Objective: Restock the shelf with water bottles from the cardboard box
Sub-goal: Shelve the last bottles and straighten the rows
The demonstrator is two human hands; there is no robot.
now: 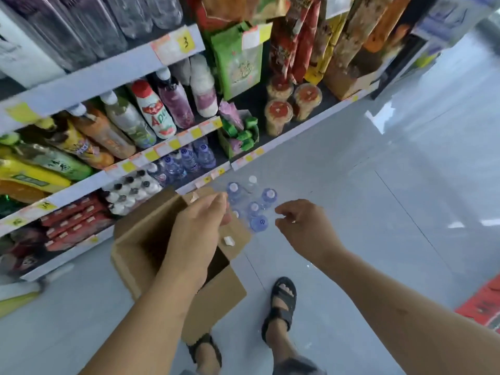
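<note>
A shrink-wrapped pack of water bottles (254,208) with blue caps sits between my two hands, just beyond the open cardboard box (140,239) on the floor. My left hand (200,228) pinches the clear wrap at the pack's left side, above the box's far flap. On the right side, my right hand (300,226) pinches the wrap with curled fingers. Whether the pack hangs from my hands or rests on the floor is unclear. Matching water bottles (189,159) stand on a low shelf (205,180) right behind the pack.
White bottles with black caps (130,193) stand left of the shelved water. Red packets (73,223) fill the bottom shelf, juice bottles (151,115) the one above. My sandalled feet (281,301) stand on pale floor tiles by the box. A red item (484,304) lies at right.
</note>
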